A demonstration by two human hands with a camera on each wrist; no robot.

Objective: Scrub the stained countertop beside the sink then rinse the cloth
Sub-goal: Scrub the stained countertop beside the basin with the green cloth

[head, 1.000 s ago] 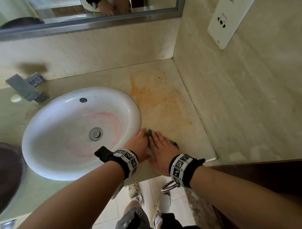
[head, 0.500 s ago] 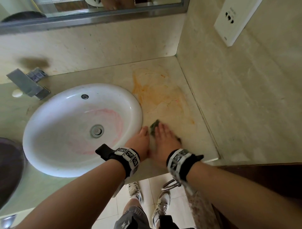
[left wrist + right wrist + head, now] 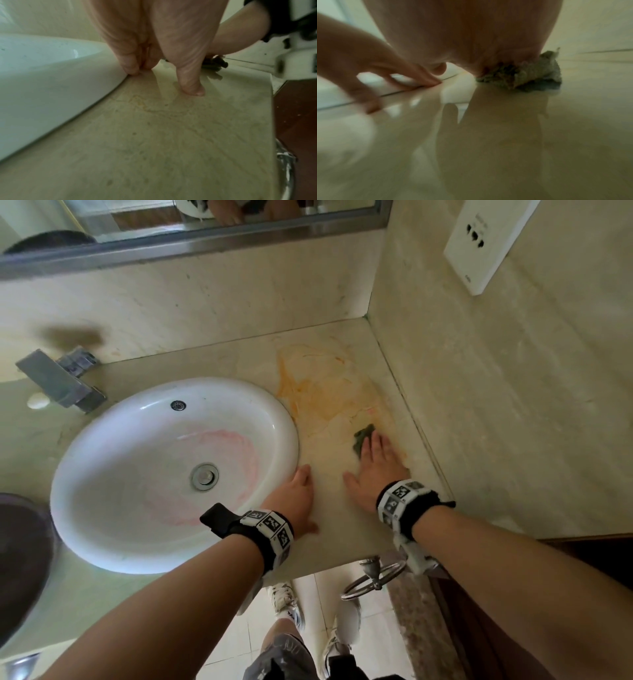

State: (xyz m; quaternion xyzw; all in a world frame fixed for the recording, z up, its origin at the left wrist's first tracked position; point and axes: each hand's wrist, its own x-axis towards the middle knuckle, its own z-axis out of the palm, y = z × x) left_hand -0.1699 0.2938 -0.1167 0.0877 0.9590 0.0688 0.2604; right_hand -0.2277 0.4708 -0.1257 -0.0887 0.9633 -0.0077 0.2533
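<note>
While the right hand point(image 3: 375, 470) lies flat with straight fingers pressing the green cloth point(image 3: 363, 437) onto the countertop point(image 3: 346, 529), the cloth pokes out from under the fingertips toward 11 o'clock, at the near edge of the orange stain point(image 3: 322, 392). The left hand point(image 3: 294, 498), at 9 o'clock from the right and apart from it, rests open with fingertips touching the counter against the sink point(image 3: 102, 508) rim, holding nothing.
</note>
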